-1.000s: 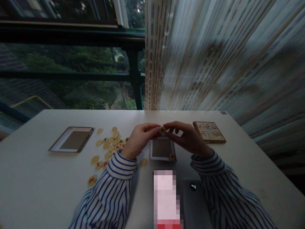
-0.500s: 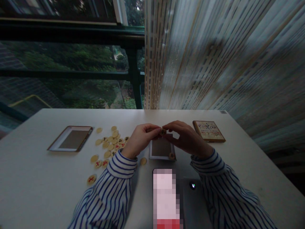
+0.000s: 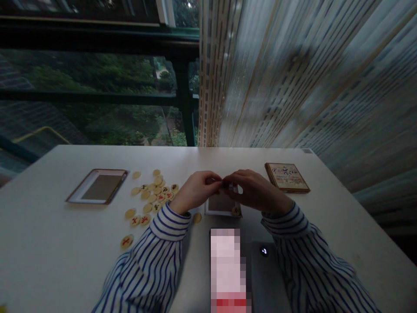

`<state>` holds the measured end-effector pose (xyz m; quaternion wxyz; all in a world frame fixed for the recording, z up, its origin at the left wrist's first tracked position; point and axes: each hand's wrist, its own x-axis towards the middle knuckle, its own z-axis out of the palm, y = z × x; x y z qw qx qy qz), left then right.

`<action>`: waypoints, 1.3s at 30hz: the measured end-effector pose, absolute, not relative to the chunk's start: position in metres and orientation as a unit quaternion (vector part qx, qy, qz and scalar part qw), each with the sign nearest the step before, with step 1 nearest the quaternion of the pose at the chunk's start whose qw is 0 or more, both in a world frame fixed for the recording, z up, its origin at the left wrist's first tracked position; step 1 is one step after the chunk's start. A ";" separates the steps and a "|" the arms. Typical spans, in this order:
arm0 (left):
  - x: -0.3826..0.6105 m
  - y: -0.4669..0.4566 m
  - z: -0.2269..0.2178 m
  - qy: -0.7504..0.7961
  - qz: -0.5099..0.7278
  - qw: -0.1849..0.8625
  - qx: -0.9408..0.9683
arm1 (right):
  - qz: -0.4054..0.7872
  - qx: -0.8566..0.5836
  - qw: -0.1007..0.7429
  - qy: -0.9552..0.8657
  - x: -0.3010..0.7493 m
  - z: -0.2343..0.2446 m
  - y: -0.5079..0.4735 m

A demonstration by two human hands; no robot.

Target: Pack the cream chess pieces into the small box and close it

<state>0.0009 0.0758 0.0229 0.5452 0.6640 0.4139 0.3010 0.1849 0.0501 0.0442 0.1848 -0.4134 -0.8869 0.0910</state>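
Note:
Above a small open box (image 3: 223, 204), my left hand (image 3: 198, 189) and my right hand (image 3: 257, 189) meet fingertip to fingertip. Both are closed in a pinch on a Chinese chess piece, which their fingers now almost fully cover. One round wooden piece (image 3: 236, 211) lies in the near right corner of the box. Left of my left hand, several loose pieces (image 3: 152, 198) are scattered and partly heaped, some showing red or black characters, others blank side up. A single piece (image 3: 197, 218) rests between my left cuff and the box.
An open shallow box part (image 3: 100, 188) lies at the left of the white table (image 3: 65, 248). At the right is a closed decorated box (image 3: 287, 177). A phone with a blurred screen (image 3: 228, 265) and a dark flat device (image 3: 265, 278) lie near me. Beyond are a window and curtain.
My right fingers have closed in against my left fingertips, hiding the piece that showed between them before. The camera view has shifted slightly; the other things lie as they did.

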 end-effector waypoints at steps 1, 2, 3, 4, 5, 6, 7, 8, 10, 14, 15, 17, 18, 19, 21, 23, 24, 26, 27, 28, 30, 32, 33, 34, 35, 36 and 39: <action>0.000 0.076 0.021 0.413 0.293 0.533 0.678 | 0.093 -0.414 0.177 -0.888 0.185 0.044 0.050; -0.002 0.077 0.020 0.413 0.286 0.519 0.692 | 0.095 -0.414 0.169 -0.889 0.184 0.044 0.050; -0.003 0.078 0.019 0.414 0.281 0.502 0.705 | 0.098 -0.414 0.159 -0.891 0.184 0.043 0.050; -0.005 0.079 0.017 0.416 0.276 0.485 0.718 | 0.100 -0.413 0.149 -0.893 0.185 0.043 0.050; -0.006 0.079 0.016 0.419 0.273 0.466 0.730 | 0.103 -0.413 0.138 -0.894 0.185 0.042 0.050; -0.008 0.080 0.015 0.425 0.269 0.446 0.740 | 0.103 -0.413 0.128 -0.896 0.185 0.041 0.051; -0.009 0.080 0.015 0.434 0.265 0.424 0.749 | 0.100 -0.413 0.119 -0.897 0.186 0.040 0.051; -0.010 0.080 0.015 0.444 0.263 0.401 0.757 | 0.097 -0.414 0.110 -0.899 0.186 0.040 0.051; -0.011 0.080 0.015 0.465 0.262 0.358 0.766 | 0.092 -0.414 0.092 -0.901 0.187 0.038 0.051; -0.011 0.078 0.013 0.498 0.244 0.286 0.781 | 0.112 -0.425 0.055 -0.897 0.187 0.038 0.050; -0.011 0.078 0.012 0.504 0.230 0.269 0.788 | 0.124 -0.426 0.048 -0.895 0.187 0.037 0.050; -0.012 0.078 0.010 0.516 0.189 0.233 0.802 | 0.145 -0.425 0.035 -0.893 0.187 0.037 0.050; -0.011 0.079 0.008 0.523 0.162 0.218 0.808 | 0.155 -0.425 0.025 -0.891 0.187 0.037 0.051; -0.011 0.080 0.007 0.531 0.133 0.204 0.811 | 0.165 -0.426 0.011 -0.890 0.187 0.037 0.051; -0.011 0.081 0.005 0.544 0.084 0.183 0.815 | 0.179 -0.429 -0.017 -0.885 0.186 0.037 0.051; -0.010 0.082 0.004 0.553 0.053 0.165 0.815 | 0.185 -0.433 -0.038 -0.881 0.185 0.037 0.052; -0.010 0.082 0.003 0.555 0.042 0.155 0.816 | 0.187 -0.434 -0.044 -0.880 0.184 0.036 0.052; -0.010 0.082 0.003 0.556 0.022 0.142 0.818 | 0.192 -0.434 -0.054 -0.879 0.182 0.035 0.053; -0.010 0.082 0.003 0.557 0.013 0.140 0.819 | 0.196 -0.432 -0.061 -0.878 0.182 0.034 0.053; -0.010 0.081 0.003 0.556 0.005 0.140 0.820 | 0.200 -0.429 -0.067 -0.878 0.181 0.033 0.053; -0.010 0.081 0.004 0.551 -0.005 0.143 0.822 | 0.205 -0.424 -0.076 -0.879 0.181 0.031 0.053; -0.010 0.080 0.004 0.549 -0.010 0.148 0.823 | 0.205 -0.420 -0.079 -0.880 0.181 0.028 0.054; -0.010 0.080 0.004 0.548 -0.012 0.150 0.823 | 0.203 -0.418 -0.080 -0.882 0.181 0.027 0.054; -0.009 0.080 0.005 0.546 -0.014 0.153 0.823 | 0.200 -0.415 -0.080 -0.884 0.181 0.025 0.054; -0.009 0.080 0.005 0.545 -0.015 0.155 0.824 | 0.197 -0.411 -0.081 -0.886 0.181 0.024 0.054; -0.009 0.080 0.005 0.544 -0.016 0.157 0.824 | 0.194 -0.408 -0.083 -0.888 0.182 0.023 0.054; -0.010 0.081 0.005 0.543 -0.015 0.159 0.824 | 0.187 -0.399 -0.086 -0.894 0.182 0.019 0.055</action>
